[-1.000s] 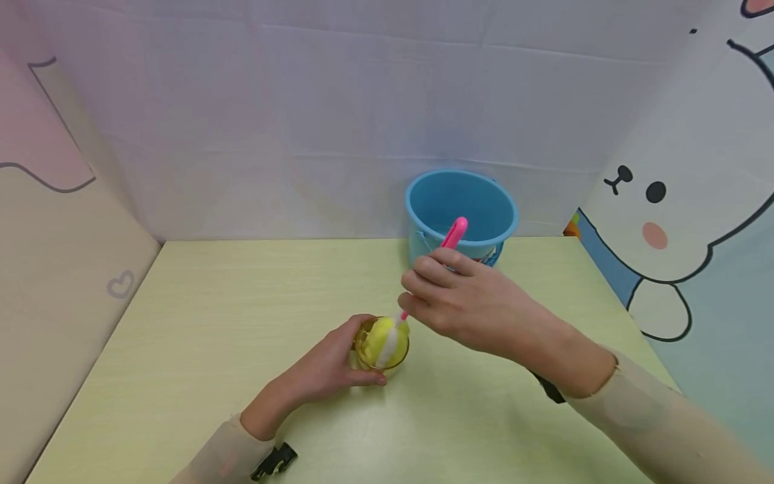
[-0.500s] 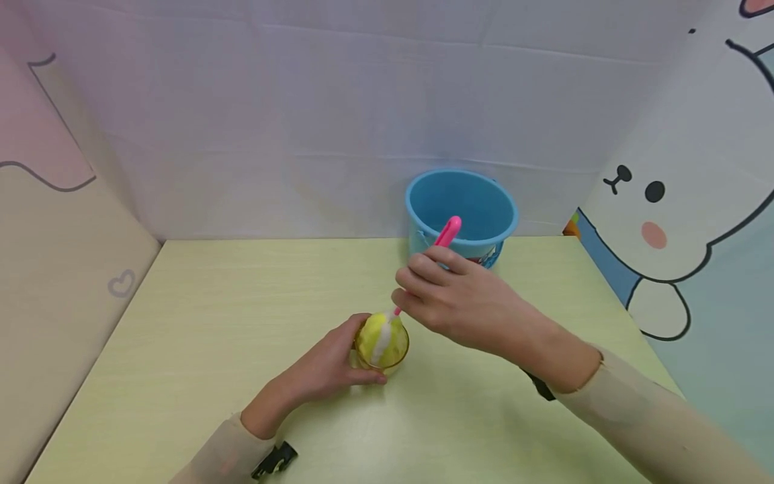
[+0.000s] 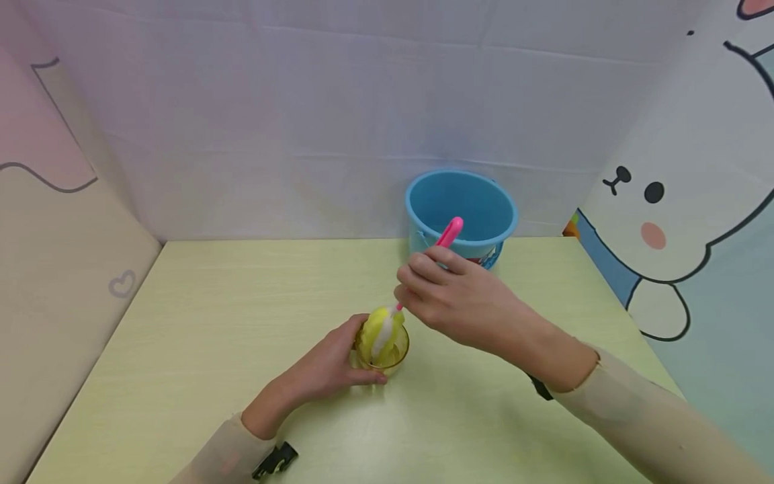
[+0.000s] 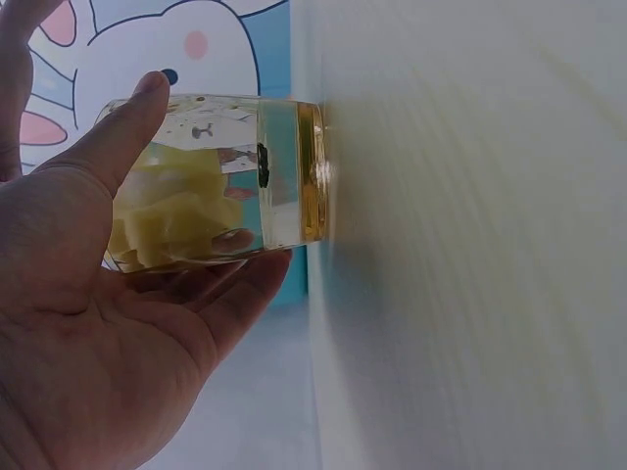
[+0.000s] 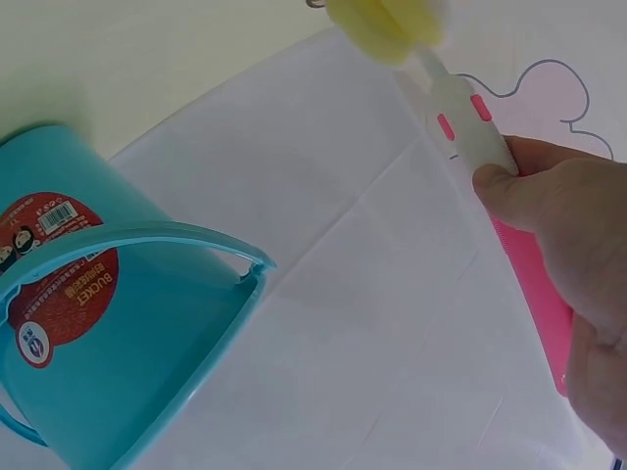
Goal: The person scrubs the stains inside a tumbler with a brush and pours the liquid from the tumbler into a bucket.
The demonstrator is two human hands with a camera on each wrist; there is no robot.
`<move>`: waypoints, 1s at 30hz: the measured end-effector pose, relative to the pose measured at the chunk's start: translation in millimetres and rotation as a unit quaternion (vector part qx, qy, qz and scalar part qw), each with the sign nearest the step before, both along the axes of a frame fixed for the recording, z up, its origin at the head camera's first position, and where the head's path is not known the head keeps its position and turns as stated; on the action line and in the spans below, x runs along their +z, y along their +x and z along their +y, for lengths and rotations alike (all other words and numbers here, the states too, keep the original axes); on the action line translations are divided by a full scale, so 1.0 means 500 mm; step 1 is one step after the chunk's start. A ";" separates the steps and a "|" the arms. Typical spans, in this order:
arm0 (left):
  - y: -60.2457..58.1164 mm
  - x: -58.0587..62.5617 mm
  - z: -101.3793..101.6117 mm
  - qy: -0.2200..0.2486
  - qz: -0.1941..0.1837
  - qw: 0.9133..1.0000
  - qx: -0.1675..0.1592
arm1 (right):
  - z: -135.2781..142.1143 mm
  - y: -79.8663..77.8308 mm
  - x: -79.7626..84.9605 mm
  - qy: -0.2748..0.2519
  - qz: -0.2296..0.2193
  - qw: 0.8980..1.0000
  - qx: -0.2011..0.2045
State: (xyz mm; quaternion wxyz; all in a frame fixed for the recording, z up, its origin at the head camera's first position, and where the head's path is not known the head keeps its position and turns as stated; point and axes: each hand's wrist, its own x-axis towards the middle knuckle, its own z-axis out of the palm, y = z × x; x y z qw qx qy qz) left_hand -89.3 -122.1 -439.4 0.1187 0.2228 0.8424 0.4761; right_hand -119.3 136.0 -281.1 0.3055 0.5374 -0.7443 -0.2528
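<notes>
My left hand grips a clear, amber-tinted glass from its left side, thumb and fingers curled round it. In the left wrist view the base of the glass is at the table surface. My right hand holds a sponge bottle brush by its pink handle, which tilts down to the left. The yellow sponge head, with a white strip along it, sits partly inside the glass and bulges above the rim. In the right wrist view, my thumb lies near the handle's white collar.
A light blue bucket stands behind my right hand at the table's back edge. Its red label and handle show in the right wrist view. White and cartoon-printed cloths border the pale table.
The sponge head has risen somewhat in the glass, so more of it shows above the rim. My right hand has shifted slightly left with the brush. The left hand and glass stay put.
</notes>
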 end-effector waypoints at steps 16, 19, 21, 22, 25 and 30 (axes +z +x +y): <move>0.000 0.000 0.000 -0.017 0.010 1.000 -0.002 | 0.008 0.011 0.018 0.033 -0.008 0.999 -0.031; 0.000 0.001 0.001 -0.015 0.007 1.000 -0.003 | 0.010 0.015 0.024 0.037 -0.021 0.998 -0.035; 0.000 0.001 0.001 -0.015 0.005 1.000 -0.002 | 0.011 0.017 0.027 0.038 -0.030 0.998 -0.036; 0.000 0.001 0.001 -0.016 0.004 1.000 -0.002 | 0.011 0.018 0.028 0.038 -0.035 0.998 -0.037; 0.000 0.001 0.001 -0.016 0.004 1.000 -0.001 | 0.013 0.020 0.032 0.037 -0.048 0.997 -0.036; 0.001 0.003 0.001 -0.014 0.004 1.000 0.000 | 0.015 0.024 0.035 0.032 -0.071 0.997 -0.030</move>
